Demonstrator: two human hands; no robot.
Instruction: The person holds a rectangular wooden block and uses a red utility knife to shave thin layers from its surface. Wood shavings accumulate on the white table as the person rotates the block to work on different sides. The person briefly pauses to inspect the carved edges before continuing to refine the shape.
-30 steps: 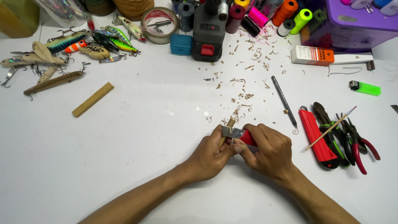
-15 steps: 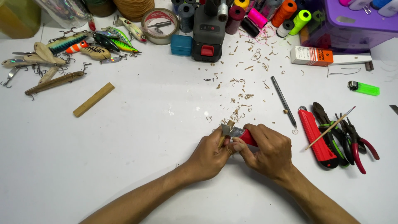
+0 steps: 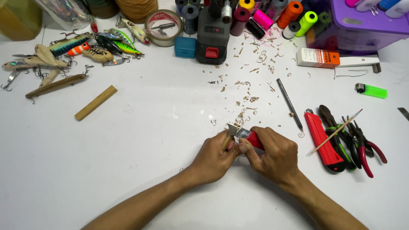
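Just below the centre of the frame, your right hand (image 3: 275,153) has a closed grip on a red-handled utility knife with a silver blade (image 3: 249,136), and your left hand (image 3: 215,157) is closed on a small pale wooden piece (image 3: 228,138) set against that blade. Thin wood shavings (image 3: 247,85) lie scattered on the white desk (image 3: 128,162) above your hands. A second red cutter (image 3: 323,142) and red-handled pliers (image 3: 366,147) rest at the right.
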